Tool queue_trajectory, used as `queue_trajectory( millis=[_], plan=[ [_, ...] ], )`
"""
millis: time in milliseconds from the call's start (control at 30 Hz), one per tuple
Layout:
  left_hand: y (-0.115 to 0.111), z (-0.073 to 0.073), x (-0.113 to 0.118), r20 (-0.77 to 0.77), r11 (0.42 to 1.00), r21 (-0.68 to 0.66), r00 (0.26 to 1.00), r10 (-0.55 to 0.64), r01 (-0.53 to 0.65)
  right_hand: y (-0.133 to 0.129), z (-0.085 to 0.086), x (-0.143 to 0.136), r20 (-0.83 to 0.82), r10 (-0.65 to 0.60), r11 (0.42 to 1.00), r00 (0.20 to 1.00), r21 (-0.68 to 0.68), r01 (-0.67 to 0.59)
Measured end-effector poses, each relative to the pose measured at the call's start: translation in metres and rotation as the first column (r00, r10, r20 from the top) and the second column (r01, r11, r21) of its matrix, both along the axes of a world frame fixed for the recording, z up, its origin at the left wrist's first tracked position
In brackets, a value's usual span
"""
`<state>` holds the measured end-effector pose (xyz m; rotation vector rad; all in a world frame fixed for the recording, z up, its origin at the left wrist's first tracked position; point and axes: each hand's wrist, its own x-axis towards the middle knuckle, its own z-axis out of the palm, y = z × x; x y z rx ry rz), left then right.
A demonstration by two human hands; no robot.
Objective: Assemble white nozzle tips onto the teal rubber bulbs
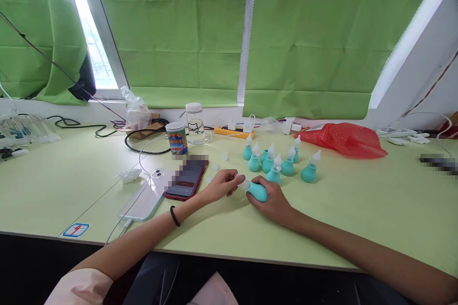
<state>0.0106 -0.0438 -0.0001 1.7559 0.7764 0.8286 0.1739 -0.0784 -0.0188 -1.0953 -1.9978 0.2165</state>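
A clear jar (pixel 195 123) holds water. Your right hand (pixel 272 202) grips a teal bulb (pixel 257 191); your left hand (pixel 222 184) pinches its white tip (pixel 244 184).

Small assembly workroom; long green table (pixel 71 176); batch of teal bulbs (pixel 275 162); green curtains (pixel 179 33).

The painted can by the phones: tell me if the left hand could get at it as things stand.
Probably yes. The can stands upright beyond the two phones; nothing tall blocks it, but the left hand is pinching the teal bulb's tip.
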Motion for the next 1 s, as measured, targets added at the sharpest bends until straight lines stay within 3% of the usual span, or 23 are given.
queue_trajectory(
  millis=[133, 233, 433, 533, 667, 800, 900, 1000],
  plan=[
    [-0.004, -0.001, 0.0, -0.173, 0.996, 0.093, 0.985, 0.004, 0.012, -0.001, -0.002, 0.0, 0.072, 0.019, 0.999, 0.997, 0.03, -0.021],
    [-0.005, -0.003, 0.001, -0.236, 0.989, 0.144, 0.969, 0.076, -0.043, 0.0, -0.006, 0.0, 0.16, 0.006, 0.994, 0.987, 0.11, -0.024],
    [-0.007, -0.011, 0.007, -0.102, 0.981, 0.09, 0.978, 0.182, -0.173, 0.004, -0.009, 0.0, 0.392, -0.142, 0.944, 0.909, 0.33, 0.005],
    [-0.011, -0.013, 0.01, -0.013, 0.982, -0.018, 0.982, 0.19, -0.19, 0.004, -0.006, -0.002, 0.365, -0.135, 0.94, 0.921, 0.342, 0.002],
    [-0.016, -0.011, 0.01, 0.013, 0.984, -0.047, 0.985, 0.172, -0.171, -0.002, 0.002, -0.005, 0.167, 0.029, 0.992, 0.986, 0.117, -0.049],
    [-0.017, -0.01, 0.009, 0.013, 0.992, -0.047, 0.993, 0.118, -0.117, -0.006, 0.011, -0.006, -0.026, 0.132, 0.98, 0.991, -0.148, -0.135],
    [-0.017, -0.009, 0.008, 0.013, 0.996, -0.069, 0.998, 0.061, -0.06, -0.004, 0.013, -0.006, -0.173, 0.179, 0.918, 0.968, -0.324, -0.228],
    [-0.018, -0.008, 0.008, 0.016, 0.996, -0.086, 1.0, 0.018, -0.017, -0.003, 0.015, -0.006, -0.315, 0.169, 0.775, 0.934, -0.544, -0.323]
  ],
)
